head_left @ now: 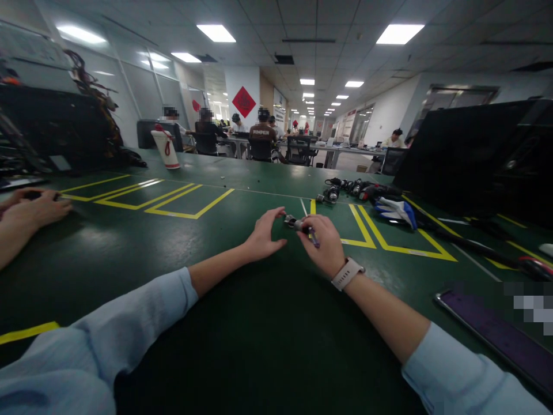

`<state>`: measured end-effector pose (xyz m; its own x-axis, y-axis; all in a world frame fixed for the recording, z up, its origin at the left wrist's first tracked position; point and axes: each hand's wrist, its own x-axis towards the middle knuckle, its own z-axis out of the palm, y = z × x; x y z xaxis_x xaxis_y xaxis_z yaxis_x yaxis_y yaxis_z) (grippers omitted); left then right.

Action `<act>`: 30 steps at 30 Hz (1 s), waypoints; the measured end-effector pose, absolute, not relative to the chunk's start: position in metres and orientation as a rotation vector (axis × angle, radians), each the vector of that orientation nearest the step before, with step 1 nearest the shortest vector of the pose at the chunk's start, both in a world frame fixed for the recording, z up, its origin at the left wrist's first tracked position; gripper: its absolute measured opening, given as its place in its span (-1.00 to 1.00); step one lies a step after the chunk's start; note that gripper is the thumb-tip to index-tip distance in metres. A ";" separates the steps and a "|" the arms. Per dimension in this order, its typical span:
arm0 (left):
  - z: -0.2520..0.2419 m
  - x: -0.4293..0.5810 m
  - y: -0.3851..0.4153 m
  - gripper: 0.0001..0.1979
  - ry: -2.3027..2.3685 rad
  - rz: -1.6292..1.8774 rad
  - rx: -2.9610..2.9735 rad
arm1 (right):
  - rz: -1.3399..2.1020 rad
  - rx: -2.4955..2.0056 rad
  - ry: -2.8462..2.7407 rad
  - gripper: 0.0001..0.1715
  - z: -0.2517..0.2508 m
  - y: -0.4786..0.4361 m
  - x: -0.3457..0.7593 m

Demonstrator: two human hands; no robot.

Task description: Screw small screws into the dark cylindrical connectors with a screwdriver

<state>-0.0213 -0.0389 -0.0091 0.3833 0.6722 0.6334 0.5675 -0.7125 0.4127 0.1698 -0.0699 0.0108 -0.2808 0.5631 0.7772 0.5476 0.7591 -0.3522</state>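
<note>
My right hand (323, 242), with a pale watch band on its wrist, is closed around a small grey metal cylindrical part (290, 221). A thin purple piece (314, 236) sticks out below the fingers; whether it belongs to the part I cannot tell. Just left of the part is my left hand (263, 235), with thumb and forefinger spread apart and nothing between them. Its forefinger tip comes close to the part's end, and contact there is unclear. Both hands are above the green table (233, 276).
Dark metal fittings and cables (345, 190) lie ahead right, beside a blue and white glove (395, 212). Yellow tape (410, 252) marks outlines on the table. A purple-screened phone (492, 328) lies near right. Another person's hands (34, 210) are at left; a white cup (166, 150) stands farther back.
</note>
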 end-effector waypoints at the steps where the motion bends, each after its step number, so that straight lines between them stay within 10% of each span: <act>1: -0.010 -0.025 -0.033 -0.29 1.219 1.305 2.477 | -0.025 -0.913 -1.886 -0.87 0.011 -0.062 0.178; 19: -0.007 0.013 0.025 -0.72 1.255 0.590 2.778 | -0.125 -1.661 -1.626 -0.79 -0.023 0.001 0.258; 30: 0.015 0.026 -0.119 -0.79 0.879 0.384 2.905 | -0.142 -1.666 -1.644 -0.76 -0.024 -0.002 0.262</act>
